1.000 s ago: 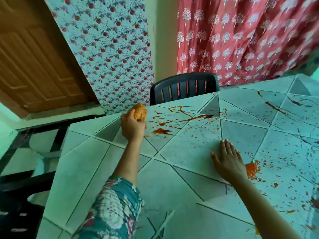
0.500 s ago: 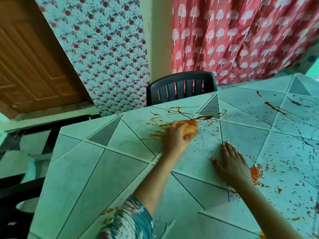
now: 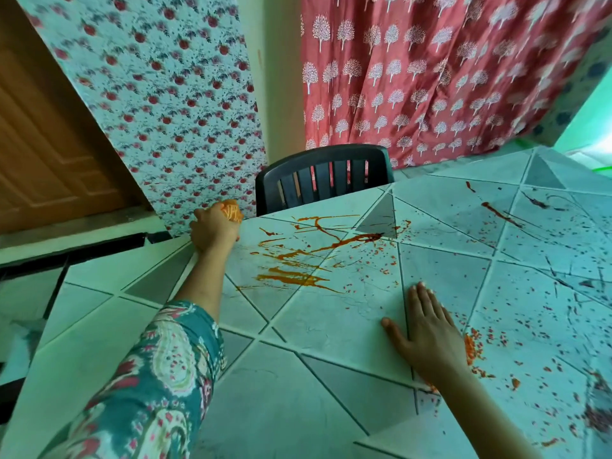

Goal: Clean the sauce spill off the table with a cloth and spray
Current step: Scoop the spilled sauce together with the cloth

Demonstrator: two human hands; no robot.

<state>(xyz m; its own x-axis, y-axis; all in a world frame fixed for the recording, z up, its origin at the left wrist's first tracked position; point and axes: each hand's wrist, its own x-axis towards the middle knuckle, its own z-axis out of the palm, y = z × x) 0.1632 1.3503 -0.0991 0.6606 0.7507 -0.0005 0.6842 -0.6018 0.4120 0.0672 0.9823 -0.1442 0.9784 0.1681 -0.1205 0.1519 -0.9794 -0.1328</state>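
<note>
My left hand [image 3: 213,230] grips a bunched orange cloth [image 3: 230,211] at the far left edge of the pale tiled table [image 3: 318,369]. Orange-red sauce streaks [image 3: 299,263] smear the tabletop just right of that hand. Flat on the table, fingers straight, lies my right hand [image 3: 425,332], palm down, with a small blob of sauce [image 3: 469,351] beside its outer edge. Fine sauce specks scatter across the right half of the table. No spray bottle is in view.
A dark plastic chair [image 3: 321,177] stands against the table's far edge. Behind it hang a floral blue curtain [image 3: 165,94] and a red tree-print curtain [image 3: 430,71]. A wooden door [image 3: 43,144] is at the left. Darker sauce streaks [image 3: 500,212] mark the far right of the table.
My left hand with the cloth swept right across the sauce streaks, then back left to the table's edge. The streaks now look more smeared. My right hand stayed flat in place.
</note>
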